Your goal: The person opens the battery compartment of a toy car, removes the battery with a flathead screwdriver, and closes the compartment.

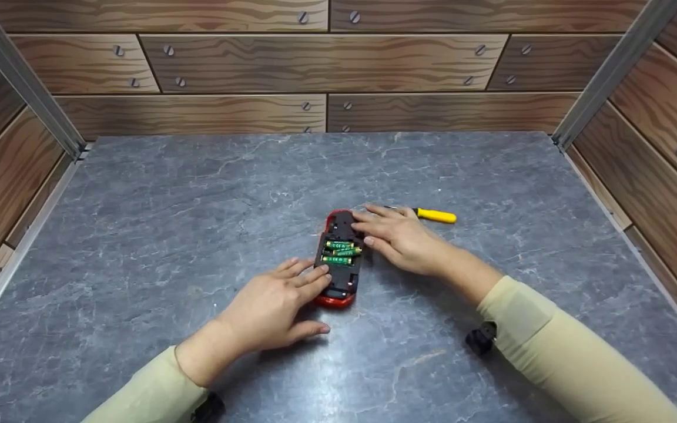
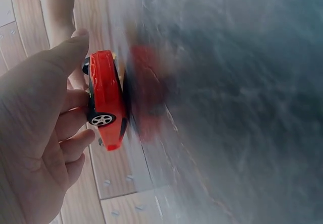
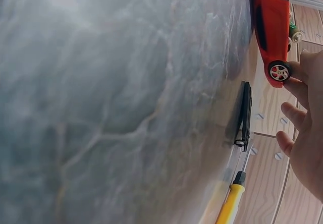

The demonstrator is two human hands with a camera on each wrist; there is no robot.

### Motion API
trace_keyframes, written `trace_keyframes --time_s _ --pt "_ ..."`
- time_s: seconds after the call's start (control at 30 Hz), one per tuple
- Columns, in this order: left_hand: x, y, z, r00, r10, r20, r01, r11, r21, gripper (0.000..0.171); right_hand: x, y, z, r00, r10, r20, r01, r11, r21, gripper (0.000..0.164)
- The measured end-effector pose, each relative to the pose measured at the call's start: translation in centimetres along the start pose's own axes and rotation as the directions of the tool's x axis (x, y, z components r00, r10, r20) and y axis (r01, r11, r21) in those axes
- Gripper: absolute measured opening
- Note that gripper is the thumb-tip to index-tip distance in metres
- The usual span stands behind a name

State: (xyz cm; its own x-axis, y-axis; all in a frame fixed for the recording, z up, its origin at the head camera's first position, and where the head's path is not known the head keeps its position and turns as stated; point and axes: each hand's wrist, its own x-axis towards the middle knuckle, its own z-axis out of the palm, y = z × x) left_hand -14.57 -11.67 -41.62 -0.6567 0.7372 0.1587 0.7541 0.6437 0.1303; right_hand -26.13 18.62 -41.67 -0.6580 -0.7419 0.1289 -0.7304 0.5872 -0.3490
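Green batteries [image 1: 344, 252] in the bay [image 1: 325, 252] of an upturned car [image 1: 341, 279], left hand [image 1: 274, 299] and right hand [image 1: 402, 239] loose-fingered against it.

The head view looks forward and down from above the table [image 1: 197, 194] to its far edge; the wrist views, nearer, low and turned sideways, face the car [image 2: 107, 93], which all three share.
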Motion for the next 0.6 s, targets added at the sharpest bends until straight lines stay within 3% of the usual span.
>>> trace_keyframes --time_s 0.6 --pt "-0.3 -1.6 -0.2 0.996 -0.078 -0.046 0.079 0.997 0.023 0.082 -3.3 -0.7 -0.1 1.000 -0.021 -0.023 0.020 0.999 -0.047 0.044"
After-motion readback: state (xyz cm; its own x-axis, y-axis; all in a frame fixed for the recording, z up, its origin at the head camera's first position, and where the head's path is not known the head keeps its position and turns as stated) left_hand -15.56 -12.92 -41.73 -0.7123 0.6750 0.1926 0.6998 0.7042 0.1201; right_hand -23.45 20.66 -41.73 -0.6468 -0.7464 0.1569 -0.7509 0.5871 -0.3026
